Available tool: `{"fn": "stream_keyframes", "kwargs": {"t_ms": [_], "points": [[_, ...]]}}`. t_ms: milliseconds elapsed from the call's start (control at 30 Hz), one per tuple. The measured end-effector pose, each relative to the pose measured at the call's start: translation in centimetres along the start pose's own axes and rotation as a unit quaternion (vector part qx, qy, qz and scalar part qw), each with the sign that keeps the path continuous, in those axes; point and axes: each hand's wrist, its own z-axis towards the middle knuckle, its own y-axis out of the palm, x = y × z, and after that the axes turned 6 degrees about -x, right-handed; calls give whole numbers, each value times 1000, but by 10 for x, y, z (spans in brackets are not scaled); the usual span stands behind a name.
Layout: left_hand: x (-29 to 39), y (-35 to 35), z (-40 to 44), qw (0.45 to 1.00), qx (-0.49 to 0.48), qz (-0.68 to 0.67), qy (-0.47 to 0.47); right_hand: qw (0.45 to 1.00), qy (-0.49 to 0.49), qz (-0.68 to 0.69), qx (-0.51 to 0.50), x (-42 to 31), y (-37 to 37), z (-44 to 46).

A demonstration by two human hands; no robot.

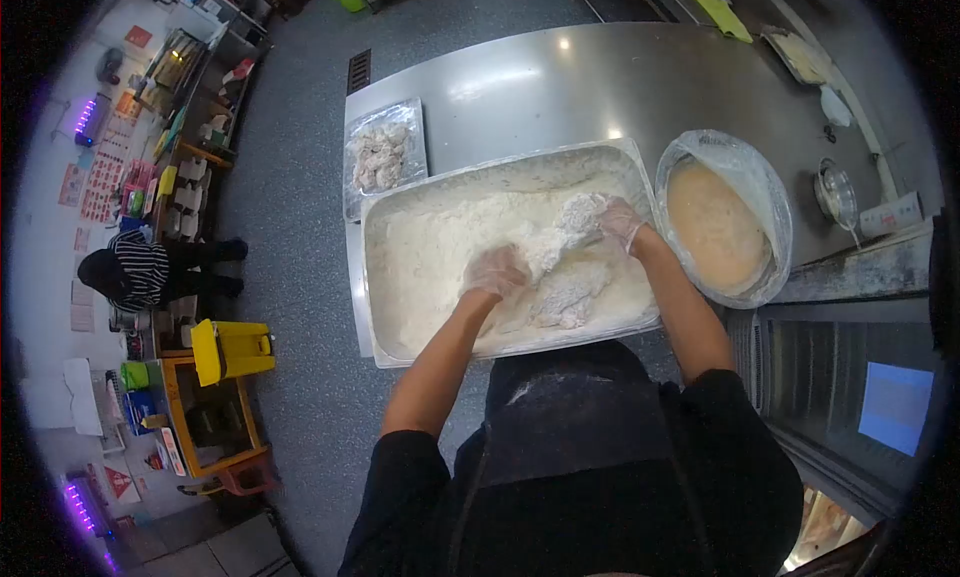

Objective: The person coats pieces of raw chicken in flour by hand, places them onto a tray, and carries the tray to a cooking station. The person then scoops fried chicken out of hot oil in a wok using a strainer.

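A large metal tray [378, 277] full of white flour [430, 222] lies on the steel counter. My left hand [497, 270], in a clear glove, is down in the flour left of the middle, its fingertips hidden. At the upper right of the tray my right hand [620, 223], also gloved, has its fingers closed on the end of a flour-coated piece [578, 217]. Below and between my hands, more coated pieces [570, 295] lie in the flour.
A smaller tray [412, 169] of coated pieces touches the big tray's upper left. Right of it stands a plastic-lined bowl [780, 212] of orange-tan liquid. A metal strainer [835, 192] is farther right. A person [140, 269] stands far left near a yellow bin [232, 352].
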Motion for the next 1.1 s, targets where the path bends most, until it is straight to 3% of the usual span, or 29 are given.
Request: {"fn": "stream_keyframes", "kwargs": {"t_ms": [67, 133, 167, 233, 267, 300, 367, 400, 433, 500, 533, 567, 600, 700, 733, 767, 833, 867, 900, 933, 1000, 1033, 1100], "points": [[2, -3, -6, 997, 19, 73, 11, 999, -13, -43, -14, -45, 28, -33], [7, -9, -10, 996, 69, 26, 42, 996, -28, -87, -25, -82, 52, -54], [10, -12, -14, 991, 114, -22, 73, 930, -34, -366, 9, -90, 58, -60], [17, -18, -19, 992, 96, -66, 55, 787, -38, -615, 41, -93, 69, -63], [20, -22, -20, 990, 79, -111, 38, 900, -79, -428, 19, -91, 74, -63], [24, -24, -21, 990, 79, -112, 35, 969, -114, -221, -4, -90, 80, -64], [27, -27, -24, 918, 41, -367, 146, 980, -129, -148, -38, -75, 88, -47], [23, -25, -22, 918, 41, -367, 145, 984, -147, -74, -69, -69, 93, -38], [15, -22, -20, 921, 98, -297, 231, 984, -147, -73, -70, -68, 100, -33], [-8, -25, -15, 912, 151, -218, 314, 990, -119, -44, -58, -66, 111, -23], [-20, -32, -14, 918, 76, -339, 191, 990, -120, -41, -58, -58, 109, -13], [-32, -36, -15, 891, 0, -450, 61, 987, -127, -65, -73, -47, 108, 0], [-29, -48, -23, 847, 13, -531, 13, 983, -136, -91, -88, -40, 107, 11], [-16, -84, -41, 834, -1, -550, -35, 979, -125, -94, -133, -31, 115, 23], [-28, -81, -38, 855, 25, -517, 14, 978, -122, -93, -139, -18, 116, 35], [-41, -81, -32, 854, 29, -519, 10, 953, -207, -169, -144, -6, 119, 50], [-36, -96, -36, 927, 153, -340, -24, 913, -290, -240, -155, -16, 135, 42], [-27, -112, -52, 977, 181, -106, -25, 904, -219, -363, -58, -23, 144, 28], [-35, -109, -49, 977, 182, -107, -31, 867, -142, -475, 41, -29, 154, 11], [-44, -106, -40, 977, 205, -37, -43, 868, -141, -475, 36, -13, 159, 9], [-39, -109, -49, 973, 209, 90, -41, 658, -156, -731, -94, 25, 166, 17], [-43, -107, -52, 973, 211, 89, -44, 656, -158, -732, -97, 34, 168, 17], [-57, -104, -54, 976, 207, 55, -40, 561, -163, -785, -207, 52, 174, 20]]}}
